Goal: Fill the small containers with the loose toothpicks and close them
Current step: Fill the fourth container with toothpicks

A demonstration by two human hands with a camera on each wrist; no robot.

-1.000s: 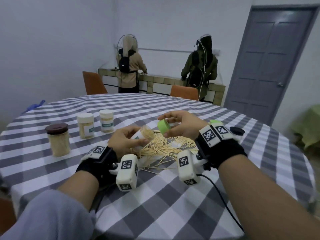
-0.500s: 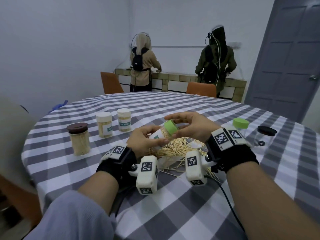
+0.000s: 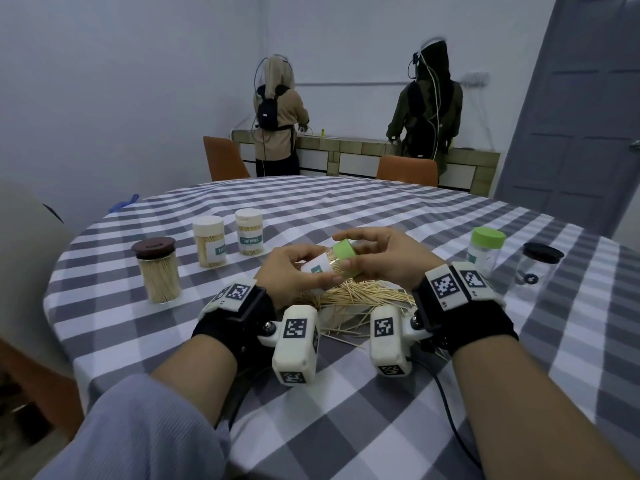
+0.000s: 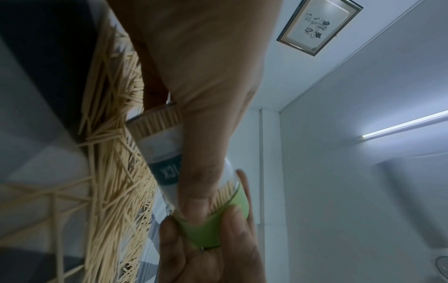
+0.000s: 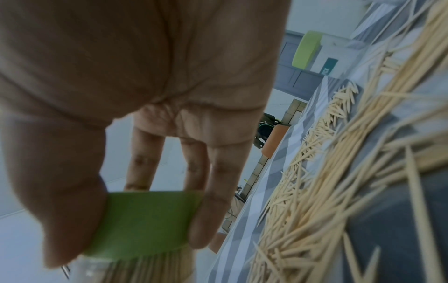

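My left hand [image 3: 294,268] grips a small clear container [image 3: 320,268] packed with toothpicks, tilted above the table. Its white label [image 4: 164,172] shows in the left wrist view. My right hand [image 3: 377,258] pinches the green lid [image 3: 343,253] [image 5: 143,222] that sits on the container's mouth [image 4: 213,226], thumb on one side and fingers on the other. A pile of loose toothpicks [image 3: 360,296] [image 4: 109,172] [image 5: 339,172] lies on the checked tablecloth just under both hands.
At the left stand a brown-lidded jar [image 3: 157,270] and two white-lidded containers [image 3: 209,240] [image 3: 249,235], all holding toothpicks. At the right stand a green-lidded container [image 3: 486,251] and a black-lidded jar [image 3: 540,268]. Two people stand at a far counter [image 3: 346,147]; orange chairs [image 3: 225,162] flank the table.
The green lid, held apart from the container a second ago, has been brought onto its mouth and now sits on it. My head view shifted right and lower.
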